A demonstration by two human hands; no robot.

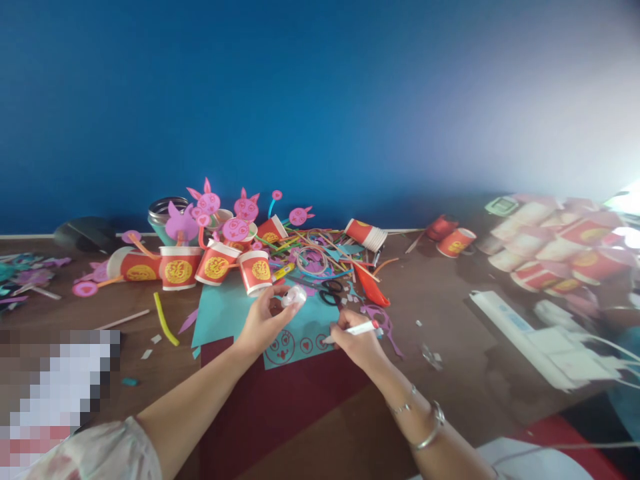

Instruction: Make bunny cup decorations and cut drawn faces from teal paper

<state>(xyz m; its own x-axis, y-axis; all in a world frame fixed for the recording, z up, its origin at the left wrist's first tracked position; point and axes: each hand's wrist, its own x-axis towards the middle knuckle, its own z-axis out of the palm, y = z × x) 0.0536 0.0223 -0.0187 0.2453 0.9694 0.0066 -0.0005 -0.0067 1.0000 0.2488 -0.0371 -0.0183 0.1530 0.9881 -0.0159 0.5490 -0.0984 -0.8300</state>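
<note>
My right hand [353, 340] is closed around a white marker [361, 328] with a red end. Its tip is at the small right-hand circle drawn on the turquoise paper [295, 353]. Red drawings show there: a round face [281, 347] with heart eyes, and two small circles with hearts. My left hand [263, 323] grips a roll of clear tape [294, 297] just above the paper. Scissors [333, 292] with dark handles lie beyond my right hand. Under the turquoise sheet is dark red paper [270, 400].
Red-and-white paper cups [177, 269] with pink animal cutouts [246, 205] stand and lie at the back left. Behind the paper are straws and scraps. A red balloon [371, 287] lies right of them. Stacked cups [560, 240] and a white power strip [530, 340] occupy the right.
</note>
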